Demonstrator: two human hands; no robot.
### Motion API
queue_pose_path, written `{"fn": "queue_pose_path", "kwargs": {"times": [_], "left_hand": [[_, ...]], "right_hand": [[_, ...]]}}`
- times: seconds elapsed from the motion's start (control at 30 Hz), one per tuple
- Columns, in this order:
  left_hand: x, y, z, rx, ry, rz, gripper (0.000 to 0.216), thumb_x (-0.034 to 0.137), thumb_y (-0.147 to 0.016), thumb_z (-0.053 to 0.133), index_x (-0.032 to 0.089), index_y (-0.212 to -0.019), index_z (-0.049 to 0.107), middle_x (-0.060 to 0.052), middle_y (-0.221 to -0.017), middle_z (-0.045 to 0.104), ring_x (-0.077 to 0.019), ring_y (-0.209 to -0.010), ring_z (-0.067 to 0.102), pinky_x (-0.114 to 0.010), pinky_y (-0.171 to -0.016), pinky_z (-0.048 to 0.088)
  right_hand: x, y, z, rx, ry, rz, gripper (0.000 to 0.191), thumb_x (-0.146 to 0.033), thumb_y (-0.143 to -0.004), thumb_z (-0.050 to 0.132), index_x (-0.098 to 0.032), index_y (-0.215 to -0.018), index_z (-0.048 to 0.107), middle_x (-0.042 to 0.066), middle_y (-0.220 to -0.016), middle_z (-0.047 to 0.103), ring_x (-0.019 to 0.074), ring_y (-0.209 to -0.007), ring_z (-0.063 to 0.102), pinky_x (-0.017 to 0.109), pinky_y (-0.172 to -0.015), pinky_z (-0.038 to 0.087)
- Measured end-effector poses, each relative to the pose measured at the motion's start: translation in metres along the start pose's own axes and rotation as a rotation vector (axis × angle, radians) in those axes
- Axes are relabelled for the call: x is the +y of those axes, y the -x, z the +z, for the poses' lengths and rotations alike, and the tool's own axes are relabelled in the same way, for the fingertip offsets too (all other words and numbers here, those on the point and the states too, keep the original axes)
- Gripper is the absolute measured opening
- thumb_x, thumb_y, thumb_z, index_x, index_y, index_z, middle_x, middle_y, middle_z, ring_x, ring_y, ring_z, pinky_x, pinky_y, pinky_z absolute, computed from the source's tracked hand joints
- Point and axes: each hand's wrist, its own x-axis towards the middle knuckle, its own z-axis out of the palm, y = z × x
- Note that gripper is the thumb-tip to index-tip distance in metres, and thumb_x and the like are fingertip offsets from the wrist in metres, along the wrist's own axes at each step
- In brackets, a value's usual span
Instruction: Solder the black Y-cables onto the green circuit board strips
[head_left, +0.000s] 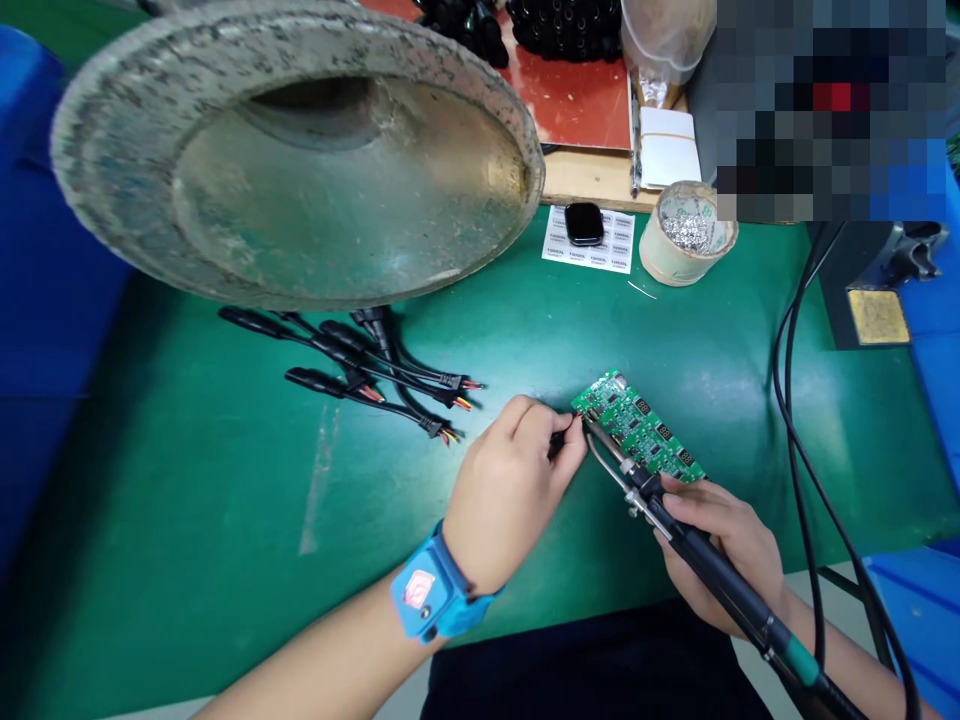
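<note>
Blue wrist strap (431,592), lower centre of the frame, circles the forearm of the left hand (510,490). Left hand: fingers closed in a pinch on a small dark part (559,441), held against the left corner of the circuit board (645,425). Circuit board: green, lying flat on the green counter (225,500), just right of centre, between the two hands. Soldering iron (757,615): tip touching the board's near left edge, beside the pinched part. Right hand (739,545), lower right: wrapped around the iron's black handle, resting at the board's near end.

Behind, from upper left: a large round metal hood (300,150); a bundle of black leads (375,375) with coloured wire ends beneath it; a label sheet (596,255) bearing a small black object (584,222); a tape roll (686,235) filled with silvery scraps; black cords (795,420) trailing down the right side.
</note>
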Motion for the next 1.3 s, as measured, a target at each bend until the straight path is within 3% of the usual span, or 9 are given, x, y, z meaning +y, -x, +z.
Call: {"fn": "queue_pose_path", "kwargs": {"times": [0.3, 0.47, 0.7, 1.0, 1.3], "left_hand": [[-0.001, 0.0, 0.0, -0.001, -0.026, 0.04, 0.016, 0.023, -0.087, 0.05, 0.014, -0.076, 0.057, -0.002, -0.067, 0.053, -0.0138, -0.058, 0.054, -0.028, -0.054, 0.048], [-0.001, 0.0, 0.0, 0.008, -0.042, 0.039, 0.015, 0.023, -0.087, 0.05, 0.015, -0.075, 0.056, -0.002, -0.068, 0.052, -0.0129, -0.057, 0.053, -0.027, -0.054, 0.047], [-0.001, 0.001, 0.001, 0.008, -0.021, 0.04, 0.015, 0.023, -0.086, 0.053, 0.013, -0.077, 0.058, -0.002, -0.069, 0.053, -0.013, -0.058, 0.053, -0.028, -0.055, 0.048], [-0.01, -0.001, -0.007, -0.062, 0.213, 0.082, 0.008, 0.018, -0.085, 0.054, 0.013, -0.084, 0.061, -0.005, -0.079, 0.059, -0.0134, -0.072, 0.059, -0.026, -0.065, 0.05], [-0.008, 0.0, -0.003, -0.052, 0.183, 0.087, 0.01, 0.018, -0.086, 0.051, 0.014, -0.083, 0.059, -0.005, -0.08, 0.058, -0.0147, -0.071, 0.059, -0.029, -0.064, 0.053]], "right_hand": [[-0.003, 0.0, -0.002, 0.029, -0.028, 0.034, 0.034, -0.006, -0.075, 0.058, -0.021, -0.105, 0.056, 0.001, -0.073, 0.071, 0.0192, -0.076, 0.072, 0.03, -0.075, 0.061], [-0.005, 0.007, 0.001, 0.131, -0.057, 0.202, 0.023, -0.009, -0.079, 0.056, -0.02, -0.098, 0.057, 0.007, -0.076, 0.071, 0.0225, -0.078, 0.071, 0.034, -0.065, 0.061], [-0.005, 0.012, 0.004, 0.167, -0.109, 0.245, 0.019, -0.01, -0.08, 0.057, -0.02, -0.097, 0.057, 0.008, -0.078, 0.071, 0.0227, -0.08, 0.07, 0.035, -0.064, 0.06], [-0.004, 0.009, 0.0, 0.093, -0.188, 0.214, 0.027, -0.006, -0.078, 0.056, -0.021, -0.1, 0.055, 0.006, -0.075, 0.069, 0.022, -0.084, 0.069, 0.034, -0.064, 0.059], [-0.001, 0.014, 0.0, 0.063, -0.094, 0.201, 0.025, -0.009, -0.078, 0.058, -0.019, -0.1, 0.056, 0.007, -0.077, 0.07, 0.0226, -0.086, 0.069, 0.035, -0.069, 0.059]]}}
